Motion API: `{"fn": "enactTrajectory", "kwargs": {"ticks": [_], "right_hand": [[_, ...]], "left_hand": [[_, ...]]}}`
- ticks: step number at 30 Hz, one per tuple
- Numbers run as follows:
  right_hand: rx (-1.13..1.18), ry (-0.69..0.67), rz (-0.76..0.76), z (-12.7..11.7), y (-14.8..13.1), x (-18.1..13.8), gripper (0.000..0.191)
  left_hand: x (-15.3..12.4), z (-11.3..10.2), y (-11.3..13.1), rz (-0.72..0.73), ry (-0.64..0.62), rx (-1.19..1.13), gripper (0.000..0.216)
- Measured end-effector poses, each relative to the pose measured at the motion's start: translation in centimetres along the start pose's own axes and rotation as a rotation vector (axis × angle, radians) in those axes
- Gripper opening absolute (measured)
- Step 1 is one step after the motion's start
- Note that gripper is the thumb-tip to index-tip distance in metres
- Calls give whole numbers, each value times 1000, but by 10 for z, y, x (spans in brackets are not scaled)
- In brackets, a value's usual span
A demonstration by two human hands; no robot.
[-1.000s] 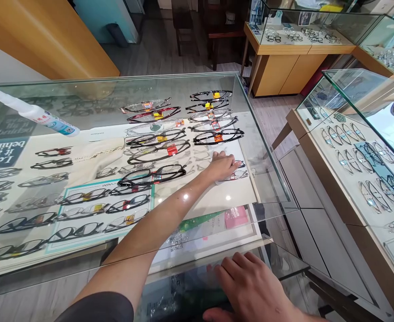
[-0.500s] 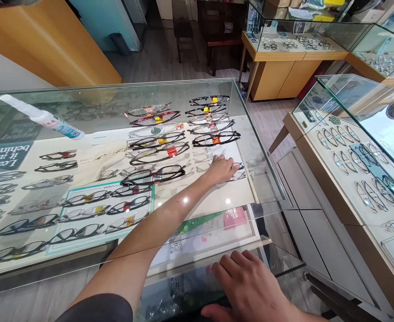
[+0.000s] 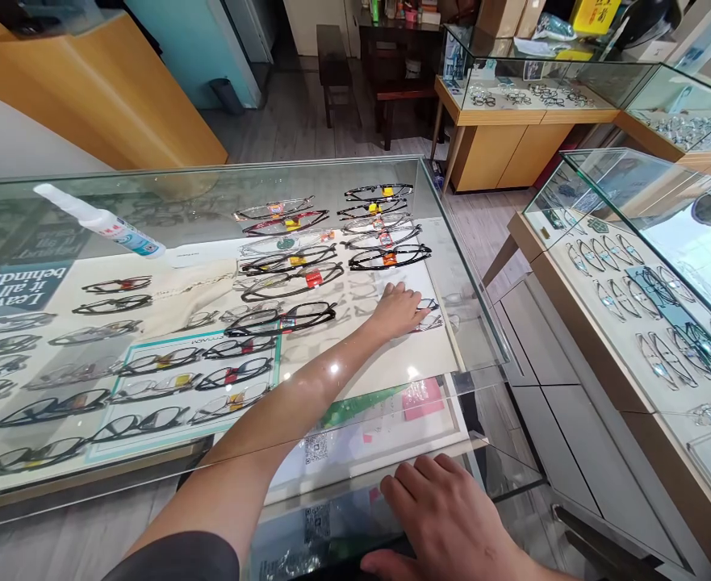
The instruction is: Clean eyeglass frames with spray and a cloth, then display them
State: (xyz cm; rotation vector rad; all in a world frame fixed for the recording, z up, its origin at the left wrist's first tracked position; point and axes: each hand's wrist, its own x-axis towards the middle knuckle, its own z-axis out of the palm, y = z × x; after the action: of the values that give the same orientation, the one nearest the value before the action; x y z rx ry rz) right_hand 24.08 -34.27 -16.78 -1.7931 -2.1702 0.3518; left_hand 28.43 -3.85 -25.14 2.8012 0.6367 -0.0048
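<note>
My left hand [image 3: 395,312] reaches in under the glass top of the display case [image 3: 364,387], where light spots reflect over my forearm. Its fingers are curled, thumb side against a pair of eyeglasses [image 3: 428,316] lying on the white shelf board; the fingertips are partly hidden. On the glass above, near this hand, dark-framed eyeglasses [image 3: 390,257] with an orange tag end a row of tagged frames. My right hand [image 3: 449,516] is low at the front of the case, back upward, fingers bent down and thumb out to the left. What lies under its fingers is hidden.
A white spray bottle [image 3: 104,224] lies at the upper left. Several rows of eyeglasses [image 3: 161,361] fill the left side of the case. A framed sheet [image 3: 355,452] with a pink patch is near the front. Another glass display case [image 3: 627,298] stands to the right.
The view has tilted up slightly, so things appear a little lower. Both hands keep nearly the same places, the left still at the eyeglasses.
</note>
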Motion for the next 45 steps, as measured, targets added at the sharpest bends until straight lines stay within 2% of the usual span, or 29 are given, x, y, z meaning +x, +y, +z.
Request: {"fn": "enactTrajectory", "kwargs": {"ticks": [2, 5, 8, 12, 16, 18, 21, 24, 26, 27, 29, 31, 34, 37, 40, 45], "right_hand": [[9, -24, 1, -1, 0, 0, 70], [44, -54, 14, -7, 1, 1, 64], [79, -87, 22, -13, 1, 2, 58], [148, -135, 14, -20, 4, 1, 53], [179, -154, 19, -25, 6, 2, 44], [203, -186, 29, -30, 6, 4, 41], [345, -204, 19, -48, 6, 3, 30], [501, -93, -24, -85, 14, 1, 14], [403, 91, -53, -115, 29, 10, 14], [302, 127, -79, -131, 40, 20, 16], [61, 200, -94, -157, 68, 54, 21], [-124, 247, -112, -173, 99, 102, 26], [-266, 185, -176, -181, 140, 176, 25], [-329, 26, -187, -177, 162, 230, 24], [-382, -108, -127, -172, 167, 259, 23], [-437, -203, -61, -170, 169, 282, 14]], "left_hand": [[-13, -7, 3, -5, 57, -6, 35], [-51, -13, 12, 27, 167, -109, 34], [-101, -11, 26, 64, 146, -251, 45], [-160, -8, 38, 171, -97, -406, 60], [-207, -22, 36, 258, -532, -652, 64], [-226, -39, 34, 207, -575, -705, 63], [-252, -71, 36, 115, -473, -668, 60], [-279, -94, 39, 36, -378, -550, 57], [-298, -99, 39, -7, -317, -485, 53], [-307, -100, 39, -32, -284, -463, 50], [-324, -100, 36, -128, -201, -422, 47], [-343, -99, 30, -274, -100, -383, 48], [-373, -100, 16, -504, 57, -348, 43], [-400, -98, 4, -667, 139, -331, 41], [-416, -95, 1, -756, 192, -303, 44], [-419, -96, 11, -771, 205, -291, 49]]}}
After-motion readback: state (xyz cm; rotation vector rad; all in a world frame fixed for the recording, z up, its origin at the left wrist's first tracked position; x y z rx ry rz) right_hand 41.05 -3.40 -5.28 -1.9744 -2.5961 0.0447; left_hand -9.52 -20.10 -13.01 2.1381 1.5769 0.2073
